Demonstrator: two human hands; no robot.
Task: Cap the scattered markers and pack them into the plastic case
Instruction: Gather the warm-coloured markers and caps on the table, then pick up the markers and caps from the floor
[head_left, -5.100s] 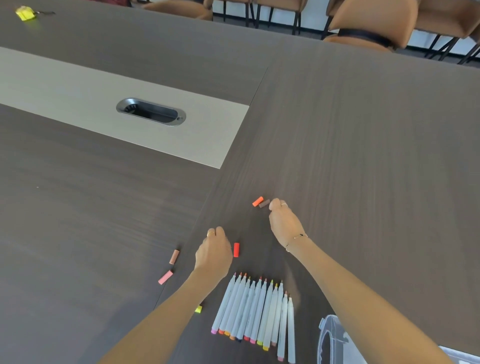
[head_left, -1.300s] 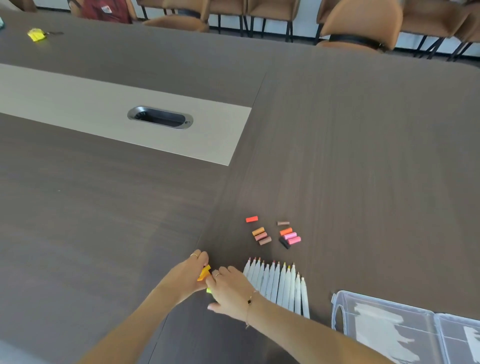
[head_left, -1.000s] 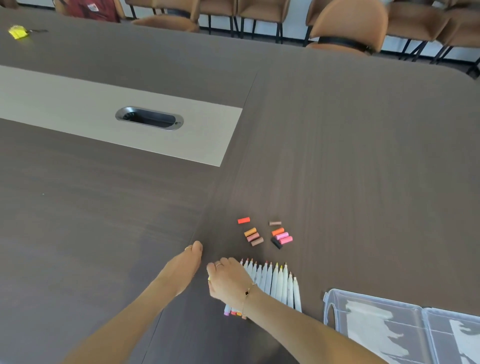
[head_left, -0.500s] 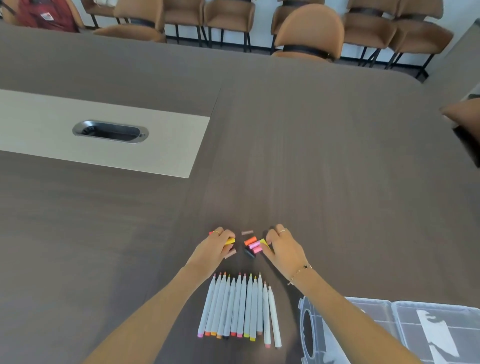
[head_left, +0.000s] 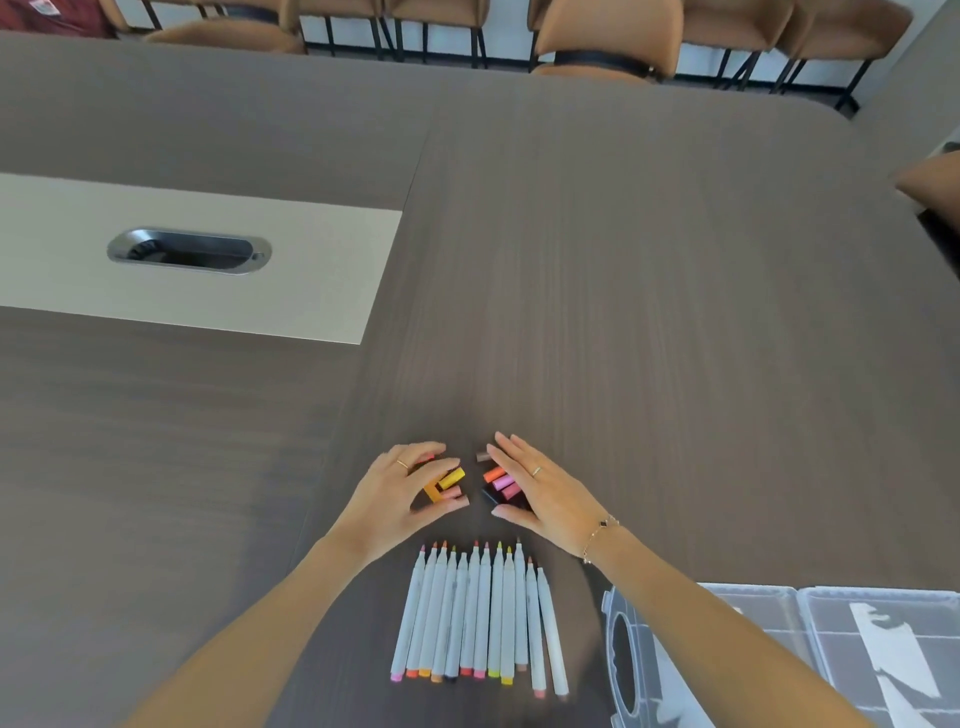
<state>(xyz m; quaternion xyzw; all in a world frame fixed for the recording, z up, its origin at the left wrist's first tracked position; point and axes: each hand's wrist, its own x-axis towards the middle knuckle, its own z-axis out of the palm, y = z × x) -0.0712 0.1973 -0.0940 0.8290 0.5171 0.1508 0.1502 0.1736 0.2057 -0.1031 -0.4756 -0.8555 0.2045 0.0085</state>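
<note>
Both hands have opened out since half a second ago, when they were curled tight over the caps. Now the left hand (head_left: 397, 493) cups loosely round a yellow and orange cluster of caps (head_left: 444, 483), fingers bent but gripping nothing that I can make out, and the right hand (head_left: 540, 491) lies with straight fingers along the pink, orange and black caps (head_left: 498, 483), pressing them inward. The caps lie between the palms. Just near of them, the markers (head_left: 478, 613) lie in a row, long axes running near to far, bare tips pointing at the caps. Either hand is equally close. The plastic case (head_left: 779, 654) sits open at near right.
</note>
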